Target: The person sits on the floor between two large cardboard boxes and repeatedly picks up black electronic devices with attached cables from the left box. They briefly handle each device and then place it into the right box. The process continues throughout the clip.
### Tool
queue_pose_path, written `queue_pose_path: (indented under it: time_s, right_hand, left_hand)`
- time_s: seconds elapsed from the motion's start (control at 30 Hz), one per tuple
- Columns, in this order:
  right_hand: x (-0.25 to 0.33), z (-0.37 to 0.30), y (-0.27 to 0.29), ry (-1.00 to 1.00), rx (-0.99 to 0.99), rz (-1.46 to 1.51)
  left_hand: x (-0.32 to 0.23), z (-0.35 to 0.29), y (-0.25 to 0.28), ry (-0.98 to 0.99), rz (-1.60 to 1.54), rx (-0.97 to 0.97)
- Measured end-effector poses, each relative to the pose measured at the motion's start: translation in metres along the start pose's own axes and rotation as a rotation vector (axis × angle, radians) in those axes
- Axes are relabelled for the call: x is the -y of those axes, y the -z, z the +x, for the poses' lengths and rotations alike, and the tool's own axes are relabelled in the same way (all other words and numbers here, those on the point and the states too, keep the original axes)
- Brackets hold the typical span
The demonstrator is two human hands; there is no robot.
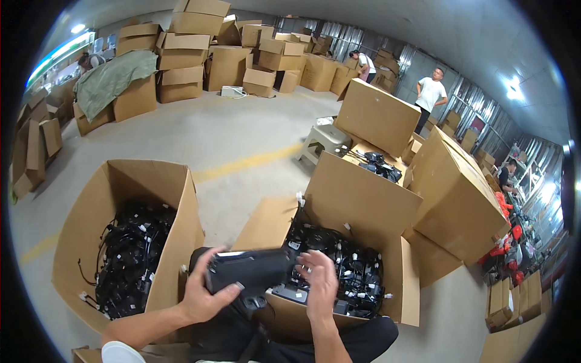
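My left hand [206,289] grips the left end of a black box-shaped device [251,272], thumb across its near face and fingers behind it. The device lies sideways above my lap. At its right end is my right hand [319,279], fingers bent and apart; whether the fingertips touch the device I cannot tell. Below and behind it stands an open cardboard box [357,181] full of black devices with cables and white connectors [357,272]. Left of me another open cardboard box [85,242] holds a heap of black cabled parts [133,260].
A grey plastic stool [327,140] stands beyond the boxes. Large closed cartons [454,199] are stacked at right. More cartons [181,60] line the far side, some under a green cloth [115,81]. A person in a white shirt [431,92] stands at the back right.
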State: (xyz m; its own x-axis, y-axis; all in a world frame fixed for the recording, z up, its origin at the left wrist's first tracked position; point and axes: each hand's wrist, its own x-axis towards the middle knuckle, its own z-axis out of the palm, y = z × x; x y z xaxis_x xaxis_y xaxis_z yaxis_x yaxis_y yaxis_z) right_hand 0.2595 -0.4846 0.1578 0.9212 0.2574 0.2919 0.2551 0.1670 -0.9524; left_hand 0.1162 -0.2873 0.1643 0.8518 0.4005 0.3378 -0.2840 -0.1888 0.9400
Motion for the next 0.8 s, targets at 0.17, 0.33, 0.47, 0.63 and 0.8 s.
queue_pose_path:
  time_s: [0.17,0.33,0.47,0.63,0.8]
  right_hand:
    - [-0.039,-0.024,-0.014,-0.387,0.028,0.375]
    - [-0.032,-0.029,-0.033,-0.307,-0.113,0.294]
    - [-0.022,-0.024,-0.020,-0.056,-0.067,0.026]
    - [-0.010,-0.036,0.001,-0.242,0.298,0.260]
    - [-0.023,-0.048,-0.001,-0.201,0.247,0.291]
  left_hand:
    - [0.010,-0.010,-0.022,-0.222,0.105,0.132]
    - [0.012,0.001,-0.015,-0.306,0.293,0.104]
    - [-0.002,0.014,-0.018,0.116,0.087,0.119]
    - [0.007,0.015,-0.013,0.401,-0.289,0.110]
    - [0.010,0.010,-0.015,0.439,-0.242,0.113]
